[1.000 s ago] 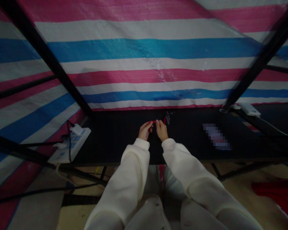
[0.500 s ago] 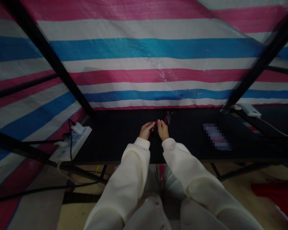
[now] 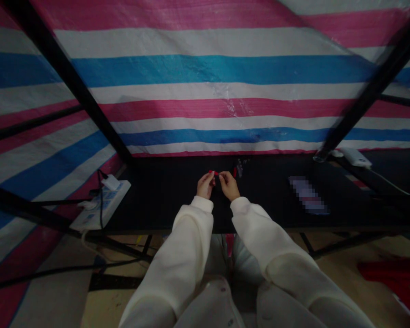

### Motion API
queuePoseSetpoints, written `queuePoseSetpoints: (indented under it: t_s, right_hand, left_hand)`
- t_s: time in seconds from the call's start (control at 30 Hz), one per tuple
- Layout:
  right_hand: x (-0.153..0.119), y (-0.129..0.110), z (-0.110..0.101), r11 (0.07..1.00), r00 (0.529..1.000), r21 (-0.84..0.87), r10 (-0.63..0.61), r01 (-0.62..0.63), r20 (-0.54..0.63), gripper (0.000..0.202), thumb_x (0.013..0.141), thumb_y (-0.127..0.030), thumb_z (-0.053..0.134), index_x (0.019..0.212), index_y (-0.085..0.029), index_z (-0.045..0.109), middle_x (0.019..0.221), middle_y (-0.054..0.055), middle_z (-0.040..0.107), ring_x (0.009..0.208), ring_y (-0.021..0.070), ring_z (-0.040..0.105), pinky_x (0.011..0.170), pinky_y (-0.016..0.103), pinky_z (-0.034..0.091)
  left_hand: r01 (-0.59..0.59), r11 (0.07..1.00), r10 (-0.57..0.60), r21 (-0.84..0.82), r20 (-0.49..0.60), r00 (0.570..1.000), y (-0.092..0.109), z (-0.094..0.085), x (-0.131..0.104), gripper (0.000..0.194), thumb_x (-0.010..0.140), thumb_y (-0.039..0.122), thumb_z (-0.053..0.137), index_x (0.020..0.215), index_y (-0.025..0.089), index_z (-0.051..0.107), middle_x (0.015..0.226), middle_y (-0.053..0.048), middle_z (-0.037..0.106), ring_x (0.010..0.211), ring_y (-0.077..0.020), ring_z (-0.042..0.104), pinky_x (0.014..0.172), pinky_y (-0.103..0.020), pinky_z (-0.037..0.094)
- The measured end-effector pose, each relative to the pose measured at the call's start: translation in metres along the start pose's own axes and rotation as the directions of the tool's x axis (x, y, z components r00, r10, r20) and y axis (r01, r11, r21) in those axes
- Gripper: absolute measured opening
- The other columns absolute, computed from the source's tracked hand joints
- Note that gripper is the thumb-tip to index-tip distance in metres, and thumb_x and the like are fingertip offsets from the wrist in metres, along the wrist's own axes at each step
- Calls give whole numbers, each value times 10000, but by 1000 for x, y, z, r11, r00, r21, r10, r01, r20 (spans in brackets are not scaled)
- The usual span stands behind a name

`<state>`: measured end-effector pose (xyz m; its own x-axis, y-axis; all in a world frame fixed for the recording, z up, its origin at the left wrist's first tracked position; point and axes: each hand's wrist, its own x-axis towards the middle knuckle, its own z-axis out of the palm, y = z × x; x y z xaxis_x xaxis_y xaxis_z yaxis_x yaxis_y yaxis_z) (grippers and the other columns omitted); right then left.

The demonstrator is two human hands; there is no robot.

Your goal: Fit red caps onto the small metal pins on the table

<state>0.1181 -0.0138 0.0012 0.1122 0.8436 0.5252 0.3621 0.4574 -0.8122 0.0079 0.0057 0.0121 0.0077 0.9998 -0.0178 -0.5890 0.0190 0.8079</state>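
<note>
A small, thin red strip spans the short gap between my hands, over the black table. My left hand is closed, pinching the strip between thumb and fingers. At the strip's right end, the fingertips of my right hand are pinched together on it. What kind of part it is stays too small to tell. Just beyond my right hand lie another red piece and a cluster of small clear or grey bits, which look blurred.
To the left sits a white power strip with plugs and cords. A phone-like, pixelated object lies at the right. Farther right is a white device with a cable. Black frame poles and a striped tarp enclose the table.
My right hand's fingers have shifted slightly left and bent more. The left hand has moved a little left, and more red now shows above its fingertips.
</note>
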Motion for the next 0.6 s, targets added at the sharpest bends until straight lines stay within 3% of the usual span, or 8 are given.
queuePoseSetpoints:
  t_s: [0.27,0.4,0.5,0.6]
  right_hand:
    - [-1,-7,-3,987,998,-150,-51,57,43,284,846,-350,382,998,-156,525,932,71,569,763,134,533,716,256,436]
    - [0,-13,-5,937,994,-336,-79,99,72,215,825,-285,421,925,-162,567,903,74,560,825,153,524,756,266,418]
    - [1,-15,-10,868,995,-495,20,30,96,154,773,-239,486,864,-166,587,883,77,570,809,163,529,744,275,408]
    - [2,-12,-24,820,972,-560,210,-116,107,116,735,-220,524,825,-181,586,803,49,600,722,149,550,666,251,404]
  left_hand:
    - [-16,1000,16,6,12,1000,-1,-1,1,308,573,290,741,798,115,627,581,31,529,444,-20,440,440,-179,326]
    - [-81,997,82,15,-59,995,-1,-2,2,285,574,310,736,743,125,601,565,43,509,439,-17,434,438,-175,319]
    - [-115,993,118,35,-113,987,-1,-4,4,301,570,337,732,736,134,585,571,47,509,442,-19,433,442,-174,321]
    - [-138,983,153,120,-125,980,-3,-5,6,309,582,365,715,751,138,590,612,32,542,448,-23,433,452,-182,329]
